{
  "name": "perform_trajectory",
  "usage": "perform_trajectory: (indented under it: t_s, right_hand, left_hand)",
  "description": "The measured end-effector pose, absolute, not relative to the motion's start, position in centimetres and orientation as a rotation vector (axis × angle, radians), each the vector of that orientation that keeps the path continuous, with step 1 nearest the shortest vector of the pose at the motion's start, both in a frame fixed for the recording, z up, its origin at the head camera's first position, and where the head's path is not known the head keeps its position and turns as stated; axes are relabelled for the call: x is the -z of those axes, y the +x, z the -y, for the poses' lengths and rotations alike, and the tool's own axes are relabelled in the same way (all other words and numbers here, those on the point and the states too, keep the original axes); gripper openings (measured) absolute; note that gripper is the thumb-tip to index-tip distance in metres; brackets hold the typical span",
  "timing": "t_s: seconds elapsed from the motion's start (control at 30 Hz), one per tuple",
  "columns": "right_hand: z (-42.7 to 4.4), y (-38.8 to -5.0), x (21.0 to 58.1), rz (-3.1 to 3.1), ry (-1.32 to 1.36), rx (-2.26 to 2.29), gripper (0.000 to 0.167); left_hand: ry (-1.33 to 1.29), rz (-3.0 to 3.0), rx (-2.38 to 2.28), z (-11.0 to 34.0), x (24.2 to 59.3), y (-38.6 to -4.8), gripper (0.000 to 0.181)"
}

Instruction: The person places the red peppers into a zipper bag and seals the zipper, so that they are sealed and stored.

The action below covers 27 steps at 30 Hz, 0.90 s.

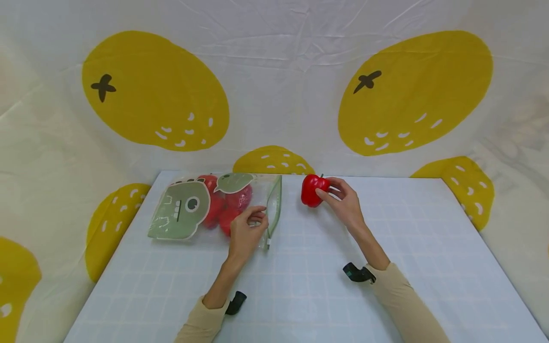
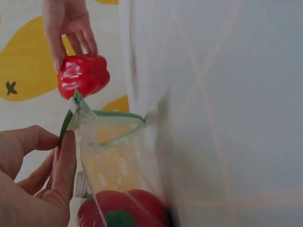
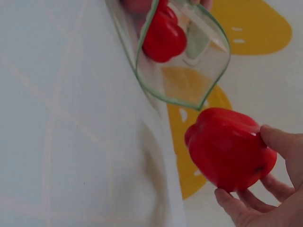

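Observation:
In the head view a clear zip bag [image 1: 223,233] with a green dinosaur print lies at the left of the table, several red fruits or vegetables inside it. My left hand [image 1: 249,233] pinches the green-edged rim of its mouth, as the left wrist view shows, and the mouth [image 3: 142,52] gapes toward the right. One red bell pepper [image 2: 125,208] shows inside near the opening. My right hand [image 1: 345,205] holds another red bell pepper [image 1: 314,190] between thumb and fingers, just right of the bag's mouth and apart from it.
The white table [image 1: 300,295] has a faint grid pattern. Behind it hangs a pale cloth [image 1: 283,95] printed with large yellow fruits. A small black camera [image 1: 358,273] sits on the right wrist, another [image 1: 236,303] on the left.

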State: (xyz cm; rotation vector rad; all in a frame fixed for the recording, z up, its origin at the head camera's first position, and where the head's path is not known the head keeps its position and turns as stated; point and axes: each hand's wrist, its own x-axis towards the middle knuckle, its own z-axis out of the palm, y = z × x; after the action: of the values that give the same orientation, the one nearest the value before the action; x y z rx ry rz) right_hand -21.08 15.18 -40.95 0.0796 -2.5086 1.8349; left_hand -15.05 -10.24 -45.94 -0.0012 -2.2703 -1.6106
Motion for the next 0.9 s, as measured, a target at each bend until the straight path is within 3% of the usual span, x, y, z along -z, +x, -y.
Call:
perform_trajectory:
  t_s: [0.27,0.9]
  right_hand:
    - [-13.5,-23.0,45.0,2.459,0.129,-1.918,0.061]
    - [-8.0,-23.3,47.1,2.434,0.261,-2.02,0.053]
  left_hand:
    - [0.004,2.294,1.602,10.2,45.8,-15.2,0.02]
    - [-0.026,2.318,1.564,10.1,45.6,-15.0,0.021]
